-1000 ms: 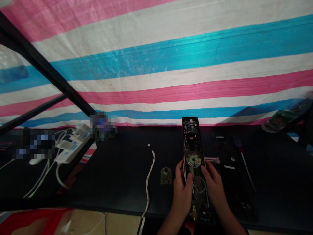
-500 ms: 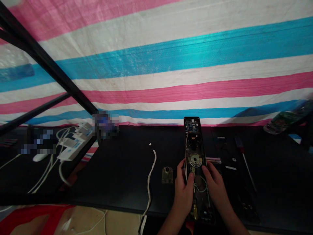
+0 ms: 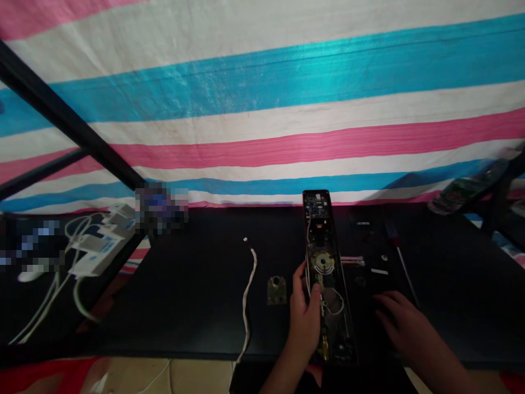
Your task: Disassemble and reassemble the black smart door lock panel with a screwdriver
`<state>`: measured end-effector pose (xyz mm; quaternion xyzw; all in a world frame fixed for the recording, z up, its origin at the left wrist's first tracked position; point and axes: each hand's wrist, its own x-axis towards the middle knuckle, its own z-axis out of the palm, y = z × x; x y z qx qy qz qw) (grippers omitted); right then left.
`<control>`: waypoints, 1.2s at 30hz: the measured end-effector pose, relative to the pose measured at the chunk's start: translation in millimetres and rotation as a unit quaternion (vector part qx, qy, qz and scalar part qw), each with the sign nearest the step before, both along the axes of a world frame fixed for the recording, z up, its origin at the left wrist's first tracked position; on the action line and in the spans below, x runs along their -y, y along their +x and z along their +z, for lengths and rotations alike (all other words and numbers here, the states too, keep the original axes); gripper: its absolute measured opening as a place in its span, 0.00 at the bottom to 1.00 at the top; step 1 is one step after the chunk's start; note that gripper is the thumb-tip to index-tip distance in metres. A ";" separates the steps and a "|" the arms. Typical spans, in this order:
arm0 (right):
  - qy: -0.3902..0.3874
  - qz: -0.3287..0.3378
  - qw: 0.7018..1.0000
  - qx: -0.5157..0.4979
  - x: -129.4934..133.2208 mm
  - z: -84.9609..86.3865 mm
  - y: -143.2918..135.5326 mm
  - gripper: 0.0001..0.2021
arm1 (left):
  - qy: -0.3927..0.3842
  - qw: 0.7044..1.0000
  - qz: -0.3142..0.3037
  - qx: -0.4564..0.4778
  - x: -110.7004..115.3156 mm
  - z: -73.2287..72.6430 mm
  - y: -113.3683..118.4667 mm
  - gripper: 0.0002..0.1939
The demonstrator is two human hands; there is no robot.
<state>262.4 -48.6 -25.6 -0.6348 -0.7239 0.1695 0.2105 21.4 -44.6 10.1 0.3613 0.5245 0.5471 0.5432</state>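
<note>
Open elec. housing (image 3: pixel 322 262) is btwn both hands, over the tabletop (image 3: pixel 205 306). L hand (image 3: pixel 305 312) grips its left side, thumb inside; best hold steady, thumb off thin white wire (image 3: pixel 334 313). R hand (image 3: pixel 404 323) apart, fingers curled; too dim to tell if holding anything.

No lettering, brand or number can be read anywhere in view. Blue print on the white power strip (image 3: pixel 93 259), far left, blurred past reading; green label (image 3: pixel 462 190) on the clear plastic bottle (image 3: pixel 491 171), right, equally smeared. Circuit board (image 3: pixel 317 206) atop the opened black electronic housing (image 3: pixel 322 237): pale specks, cannot tell if characters.
</note>
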 end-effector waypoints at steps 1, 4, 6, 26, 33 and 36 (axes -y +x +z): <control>-0.010 0.003 1.000 -0.001 -1.5 3.5 -1.5 0.17 | 0.001 1.000 0.000 -0.006 -0.4 -1.5 -0.5 0.27; -0.004 0.000 1.000 -0.001 -9.0 18.4 -5.7 0.16 | 0.004 1.000 0.004 -0.014 -2.5 -7.2 -1.5 0.29; 0.020 -0.012 1.000 0.012 -14.0 24.4 -4.3 0.16 | 0.002 1.000 0.003 -0.009 -4.0 -11.1 -1.5 0.31; 0.101 0.011 0.994 -0.040 -70.8 76.3 -40.5 0.09 | 0.006 1.000 0.007 -0.007 -5.8 -12.3 -0.4 0.29; 0.107 0.115 0.984 -0.081 -75.1 98.1 -96.9 0.09 | 0.007 1.000 0.011 -0.013 -5.9 -11.6 -0.8 0.30; 0.097 0.120 0.988 -0.024 -79.1 87.6 -110.6 0.09 | 0.010 0.999 0.033 -0.026 -8.3 -14.1 -2.2 0.31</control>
